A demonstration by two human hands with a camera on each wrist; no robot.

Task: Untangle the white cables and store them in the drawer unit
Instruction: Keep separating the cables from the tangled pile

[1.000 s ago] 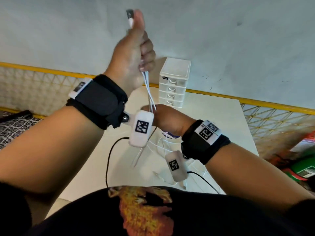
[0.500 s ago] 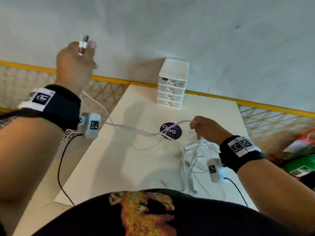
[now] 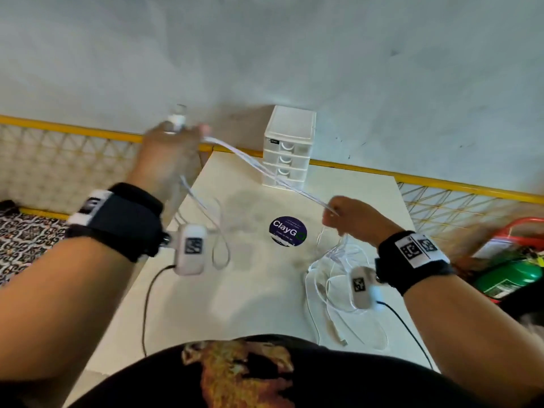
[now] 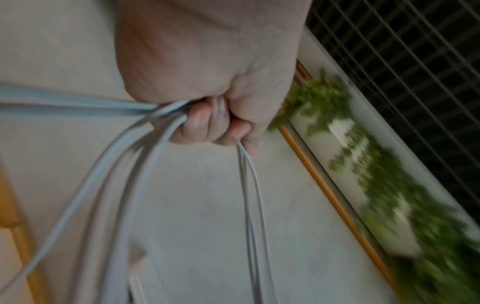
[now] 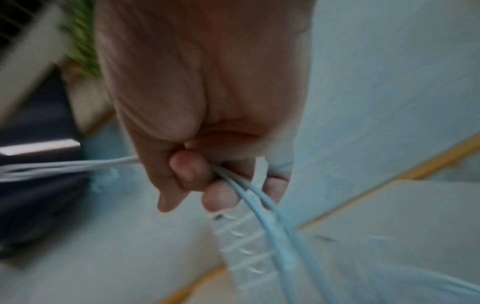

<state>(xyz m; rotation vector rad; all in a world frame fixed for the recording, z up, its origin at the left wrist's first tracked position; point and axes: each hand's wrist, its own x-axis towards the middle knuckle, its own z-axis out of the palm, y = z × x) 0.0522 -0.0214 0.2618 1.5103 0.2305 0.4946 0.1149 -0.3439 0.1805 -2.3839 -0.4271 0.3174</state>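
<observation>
Both fists clamp thin white cables (image 3: 265,169) (smooth, round); fingers (image 4: 200,123) curled; ribbed plastic drawer unit (image 3: 288,145) behind.

A pale grey-green wall (image 3: 294,48) rose behind a white table (image 3: 250,290). A yellow-framed lattice railing (image 3: 59,148) ran along the wall's foot. A patterned black-and-white rug (image 3: 20,240) lay at left; a green cylinder (image 3: 509,278) sat at right
</observation>
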